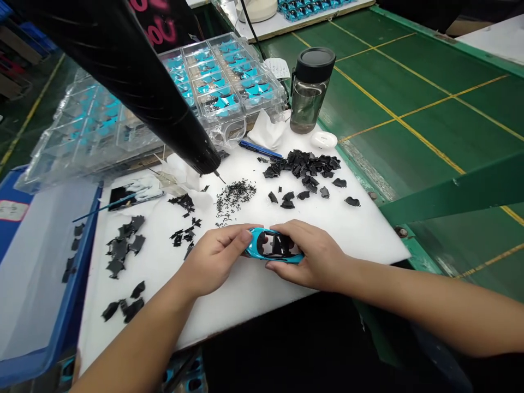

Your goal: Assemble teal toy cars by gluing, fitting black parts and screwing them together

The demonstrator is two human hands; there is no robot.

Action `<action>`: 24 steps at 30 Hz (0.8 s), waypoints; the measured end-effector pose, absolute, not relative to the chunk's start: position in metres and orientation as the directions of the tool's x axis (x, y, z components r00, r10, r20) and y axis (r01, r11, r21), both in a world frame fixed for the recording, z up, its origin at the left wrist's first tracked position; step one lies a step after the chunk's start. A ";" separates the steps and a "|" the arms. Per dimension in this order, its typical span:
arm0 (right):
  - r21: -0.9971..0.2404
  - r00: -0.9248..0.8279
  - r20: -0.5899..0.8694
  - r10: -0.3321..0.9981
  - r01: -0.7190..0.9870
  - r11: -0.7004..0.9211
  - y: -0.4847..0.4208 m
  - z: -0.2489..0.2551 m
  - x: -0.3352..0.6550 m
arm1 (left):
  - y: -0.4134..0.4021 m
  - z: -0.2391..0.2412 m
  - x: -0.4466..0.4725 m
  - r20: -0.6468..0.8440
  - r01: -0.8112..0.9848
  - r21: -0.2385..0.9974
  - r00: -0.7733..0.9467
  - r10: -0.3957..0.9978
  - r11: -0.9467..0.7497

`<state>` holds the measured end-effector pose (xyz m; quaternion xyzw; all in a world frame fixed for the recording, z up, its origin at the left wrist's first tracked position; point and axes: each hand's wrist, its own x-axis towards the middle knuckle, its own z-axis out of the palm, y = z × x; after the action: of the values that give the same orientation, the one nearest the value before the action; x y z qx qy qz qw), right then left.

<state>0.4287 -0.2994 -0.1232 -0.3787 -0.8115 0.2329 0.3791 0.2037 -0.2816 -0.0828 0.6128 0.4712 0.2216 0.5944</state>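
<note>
Between my two hands, just above the white work board (262, 311), is a blue toy car body (254, 243) with black inner parts. My left hand (215, 256) pinches its left end between thumb and fingers. Around the right end my right hand (313, 254) is closed, thumb along the near side. Beyond the car lies a scatter of tiny black screws (235, 196). Above them hangs a black electric screwdriver (176, 120), its bit pointing down, touched by neither hand.
Black plastic parts lie in piles at the right (309, 166) and left (120, 248). Behind stand clear compartment trays (221, 71) of blue bodies, a drinking bottle (309, 93), a white oval case (324, 140) and a blue pen (261, 149). A blue bin (53, 349) flanks the board.
</note>
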 end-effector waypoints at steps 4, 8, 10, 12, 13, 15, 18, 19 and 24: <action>-0.711 -0.434 0.384 0.815 0.424 0.561 -0.299 -0.119 0.430 | -0.283 -0.085 0.202 -0.256 0.361 0.928 0.445 0.858 0.090; -0.749 -0.462 0.315 0.829 0.416 0.516 -0.298 -0.115 0.432 | -0.284 -0.084 0.198 -0.192 0.454 0.891 0.367 0.910 0.005; -0.766 -0.490 0.279 0.826 0.406 0.499 -0.297 -0.113 0.433 | -0.284 -0.082 0.194 -0.137 0.441 0.895 0.411 0.901 -0.065; -0.780 -0.516 0.250 0.819 0.394 0.486 -0.296 -0.112 0.435 | -0.283 -0.081 0.190 -0.067 0.419 0.894 0.474 0.878 -0.158; -0.787 -0.525 0.240 0.816 0.387 0.481 -0.296 -0.111 0.435 | -0.282 -0.080 0.189 -0.027 0.410 0.888 0.502 0.865 -0.210; -0.801 -0.535 0.226 0.814 0.374 0.468 -0.295 -0.111 0.436 | -0.280 -0.080 0.187 0.048 0.393 0.867 0.544 0.838 -0.305; -0.816 -0.537 0.209 0.817 0.364 0.448 -0.294 -0.110 0.437 | -0.277 -0.082 0.186 0.130 0.374 0.832 0.585 0.800 -0.409; -0.819 -0.540 0.202 0.817 0.364 0.444 -0.294 -0.110 0.437 | -0.277 -0.084 0.186 0.161 0.364 0.818 0.598 0.785 -0.445; -0.832 -0.563 0.154 0.812 0.370 0.414 -0.292 -0.106 0.437 | -0.275 -0.088 0.184 0.252 0.304 0.761 0.675 0.694 -0.572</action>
<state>0.4372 -0.2918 -0.1062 -0.3729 -0.7922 0.3924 0.2819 0.1845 -0.2754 -0.0878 0.8433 0.2957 0.2739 0.3554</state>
